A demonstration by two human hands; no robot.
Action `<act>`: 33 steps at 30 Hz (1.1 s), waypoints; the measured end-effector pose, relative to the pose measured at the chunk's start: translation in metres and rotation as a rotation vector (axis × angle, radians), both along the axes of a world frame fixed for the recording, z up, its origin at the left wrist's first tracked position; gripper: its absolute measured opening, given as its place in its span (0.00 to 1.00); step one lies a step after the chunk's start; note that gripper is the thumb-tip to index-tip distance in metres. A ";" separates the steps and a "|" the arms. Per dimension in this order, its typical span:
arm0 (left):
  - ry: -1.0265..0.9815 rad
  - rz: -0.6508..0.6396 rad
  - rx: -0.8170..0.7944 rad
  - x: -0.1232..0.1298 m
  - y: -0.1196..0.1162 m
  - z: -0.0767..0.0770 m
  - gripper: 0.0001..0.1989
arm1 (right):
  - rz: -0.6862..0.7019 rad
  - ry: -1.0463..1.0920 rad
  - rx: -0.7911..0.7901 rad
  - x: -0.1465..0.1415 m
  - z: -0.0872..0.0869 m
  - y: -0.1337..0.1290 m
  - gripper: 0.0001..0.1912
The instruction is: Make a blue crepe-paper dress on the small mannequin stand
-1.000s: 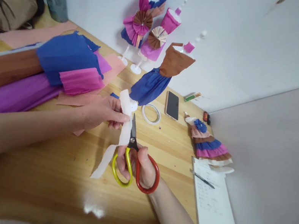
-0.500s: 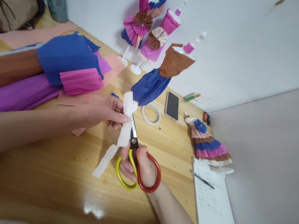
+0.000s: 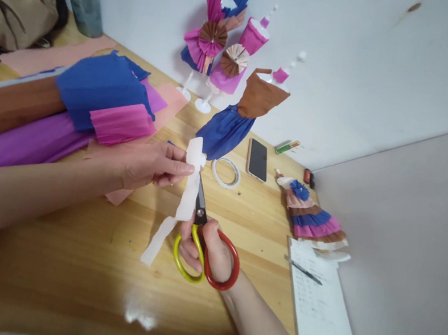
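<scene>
Between the thumb and fingers of my left hand (image 3: pixel 168 164) a white crepe paper strip (image 3: pixel 188 199) is pinched upright. Its lower part bends off to the left and hangs above the table. My right hand (image 3: pixel 216 250) is closed round scissors (image 3: pixel 200 213) with one yellow and one red handle loop, thumb through the red one. The scissor blades point up along the strip's right edge; whether they touch it I cannot tell. Behind the hands stands a small dress form (image 3: pixel 262 99) with a brown paper top and a blue paper skirt.
A white tape roll (image 3: pixel 226 173) and a phone (image 3: pixel 257 159) lie beyond the scissors. Coloured crepe paper (image 3: pixel 103 89) is heaped at the left. Two more dressed forms (image 3: pixel 212 41) stand by the wall. To the right are a striped paper dress (image 3: pixel 314 218) and a written sheet (image 3: pixel 324 312) with a pen.
My left thumb has shifted slightly up and left on the strip. The scissors have barely moved, and the blades look a little closer together.
</scene>
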State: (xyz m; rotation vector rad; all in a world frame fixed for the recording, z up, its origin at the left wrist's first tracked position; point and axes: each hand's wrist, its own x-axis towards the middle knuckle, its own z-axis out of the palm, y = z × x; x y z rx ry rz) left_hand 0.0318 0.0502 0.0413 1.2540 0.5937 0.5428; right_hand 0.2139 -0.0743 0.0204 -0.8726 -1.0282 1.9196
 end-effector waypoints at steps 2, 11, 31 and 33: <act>-0.009 0.040 -0.034 0.001 -0.001 0.002 0.16 | -0.002 -0.007 -0.002 0.000 -0.001 -0.001 0.31; 0.012 0.077 -0.065 0.002 -0.004 0.005 0.13 | 0.006 -0.067 0.067 0.000 -0.003 -0.003 0.36; 0.092 0.090 0.031 0.006 -0.011 0.012 0.13 | -0.016 -0.032 -0.020 -0.001 -0.001 0.000 0.35; 0.088 0.083 0.042 0.005 -0.011 0.011 0.14 | -0.028 -0.022 -0.035 -0.002 0.001 0.001 0.33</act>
